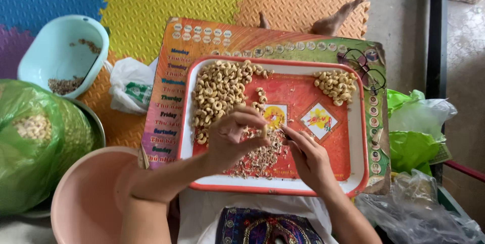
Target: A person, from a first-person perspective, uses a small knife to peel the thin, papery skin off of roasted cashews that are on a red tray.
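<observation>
Red tray [356, 123] is carrying my work: I am peeling a cashew [263, 132] near its middle, left hand [233, 138] pinching it, right hand [308, 155] pressed around a thin tool, and next I judge it needs dropping onto the peeled pile [220, 90] at the far-left corner.

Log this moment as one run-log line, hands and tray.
left hand: pinching a cashew | right hand: thin tool at the nut | tray: big cashew pile, small pile, husk scraps

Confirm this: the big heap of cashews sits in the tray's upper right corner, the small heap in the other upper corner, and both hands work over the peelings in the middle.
Not quite. The head view shows the big heap of cashews in the upper left of the tray, the small heap upper right. The left hand and right hand do work over the peelings.
</observation>
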